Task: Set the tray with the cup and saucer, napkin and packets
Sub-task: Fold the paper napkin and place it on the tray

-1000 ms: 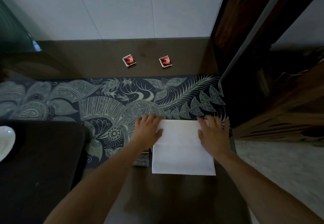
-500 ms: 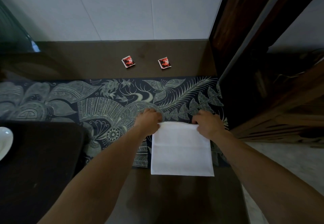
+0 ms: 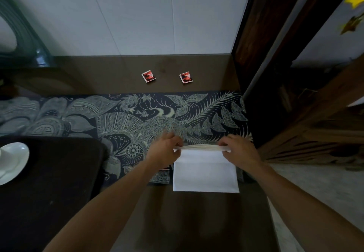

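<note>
Now both hands work the white napkin (image 3: 205, 171), which lies at the near right of the table, partly on the patterned runner (image 3: 122, 121) and partly on bare brown tabletop (image 3: 118, 74). The left hand (image 3: 164, 151) pinches the far left corner of the napkin's far edge; the right hand (image 3: 239, 149) pinches the far right corner, and the edge between them stands raised off the cloth as a thin pale band. The step in hand appears to be a fold, far edge toward near edge. To do it well, both corners should travel level and together, meet the near corners squarely, and the crease be pressed flat only after the edges align; uneven pull would skew the rectangle. The dark tray (image 3: 51, 182) lies at the near left, well apart from the napkin, with a white saucer (image 3: 13, 163) on its left part; whether a cup stands on it is cut off by the frame edge. Two red packets (image 3: 148, 76) (image 3: 185, 77) lie on the tabletop beyond the runner, apart from each other, not yet on the tray.
</note>
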### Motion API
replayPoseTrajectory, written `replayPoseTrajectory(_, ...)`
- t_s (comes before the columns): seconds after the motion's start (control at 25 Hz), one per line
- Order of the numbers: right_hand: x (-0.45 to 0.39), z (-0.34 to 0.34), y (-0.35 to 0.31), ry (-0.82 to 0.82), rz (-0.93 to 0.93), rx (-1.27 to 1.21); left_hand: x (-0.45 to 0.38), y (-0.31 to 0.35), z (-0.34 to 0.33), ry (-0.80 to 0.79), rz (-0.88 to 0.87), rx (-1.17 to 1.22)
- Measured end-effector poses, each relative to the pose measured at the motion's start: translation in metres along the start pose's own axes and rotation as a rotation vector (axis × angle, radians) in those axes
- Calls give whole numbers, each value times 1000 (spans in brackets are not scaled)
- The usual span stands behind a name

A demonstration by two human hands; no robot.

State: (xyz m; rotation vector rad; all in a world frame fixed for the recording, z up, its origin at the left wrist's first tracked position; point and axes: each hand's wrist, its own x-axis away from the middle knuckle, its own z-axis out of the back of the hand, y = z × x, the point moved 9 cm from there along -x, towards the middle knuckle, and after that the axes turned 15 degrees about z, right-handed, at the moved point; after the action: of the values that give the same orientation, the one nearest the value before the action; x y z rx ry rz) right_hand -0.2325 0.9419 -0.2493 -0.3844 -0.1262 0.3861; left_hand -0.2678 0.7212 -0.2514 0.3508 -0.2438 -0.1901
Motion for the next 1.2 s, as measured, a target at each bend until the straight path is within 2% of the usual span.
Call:
replayPoseTrajectory(0.36,68,-21,-33,29,39,134,80,-2,-20,119,-100,6)
replayPoseTrajectory(0.6,100,-56,-39,-40,14,164,103,-6,-49,53,-127,-72)
replayPoseTrajectory(1.0,122,-75,-47,-30,-45,297,107,-9,-67,25,-145,-181)
replayPoseTrajectory(1.2,87,-49,-57,154,-57,264,87,18,-45,149,-157,-111)
